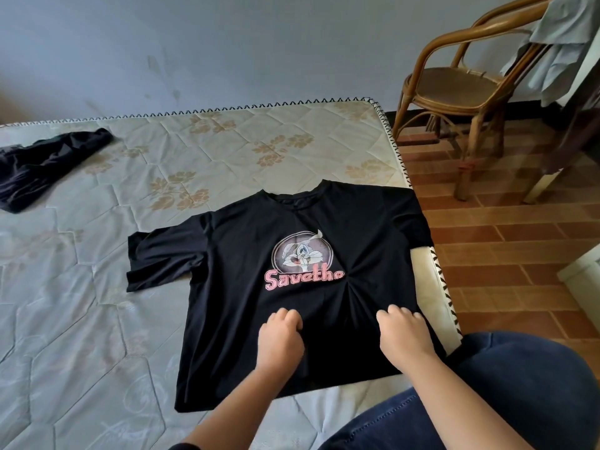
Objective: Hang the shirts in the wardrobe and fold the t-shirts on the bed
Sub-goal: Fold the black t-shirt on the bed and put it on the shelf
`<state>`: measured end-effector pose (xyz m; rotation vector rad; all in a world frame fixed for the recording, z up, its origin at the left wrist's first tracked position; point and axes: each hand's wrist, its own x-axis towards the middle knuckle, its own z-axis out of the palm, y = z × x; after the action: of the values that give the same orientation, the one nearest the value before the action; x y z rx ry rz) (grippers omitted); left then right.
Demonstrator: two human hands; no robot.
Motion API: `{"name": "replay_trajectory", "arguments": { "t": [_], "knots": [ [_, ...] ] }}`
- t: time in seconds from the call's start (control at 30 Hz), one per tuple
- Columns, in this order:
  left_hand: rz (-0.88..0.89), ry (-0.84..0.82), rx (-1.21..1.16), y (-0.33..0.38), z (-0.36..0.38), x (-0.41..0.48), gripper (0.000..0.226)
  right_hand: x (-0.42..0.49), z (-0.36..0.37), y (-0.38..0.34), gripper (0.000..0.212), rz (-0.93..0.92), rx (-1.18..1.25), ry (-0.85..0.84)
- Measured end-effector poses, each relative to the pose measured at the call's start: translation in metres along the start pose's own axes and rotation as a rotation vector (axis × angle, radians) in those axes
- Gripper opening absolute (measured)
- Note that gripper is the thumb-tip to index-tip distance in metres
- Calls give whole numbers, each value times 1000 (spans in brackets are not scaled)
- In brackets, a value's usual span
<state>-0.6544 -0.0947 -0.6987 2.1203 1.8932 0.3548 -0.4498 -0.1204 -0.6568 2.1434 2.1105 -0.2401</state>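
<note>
Both left hand and right hand bunch t-shirt at bed edge

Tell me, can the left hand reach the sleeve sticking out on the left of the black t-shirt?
Probably yes. The left hand is on the black t-shirt, and the sleeve lies flat on the mattress off to its left, with nothing between them or on top of it.

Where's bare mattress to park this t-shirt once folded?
Free: the wide mattress stretch left of the black t-shirt, between it and the dark garment at the far left; also the strip beyond its collar, toward the wall. Crowded: the right edge, where the t-shirt lies with left hand and right hand on it.
</note>
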Motion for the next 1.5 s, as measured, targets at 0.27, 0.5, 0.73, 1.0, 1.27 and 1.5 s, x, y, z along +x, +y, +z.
{"name": "replay_trajectory", "arguments": {
  "t": [0.27,0.5,0.73,1.0,1.27,1.5],
  "knots": [
    [-244,181,-19,-90,-25,25,22,34,14,-58,51,-162,67,70],
    [-588,183,-83,-185,-31,15,46,71,2,-109,23,-236,98,-38],
    [-399,53,24,-228,-37,36,74,119,-7,-175,36,-348,67,-124],
    [-393,124,54,-236,-33,61,62,169,-6,-252,39,-470,189,-46],
    [-380,241,79,-239,-24,63,54,200,5,-335,36,-658,291,-38],
    [-342,212,208,-243,-19,63,58,205,20,-398,34,-737,247,3]
  ]
}}
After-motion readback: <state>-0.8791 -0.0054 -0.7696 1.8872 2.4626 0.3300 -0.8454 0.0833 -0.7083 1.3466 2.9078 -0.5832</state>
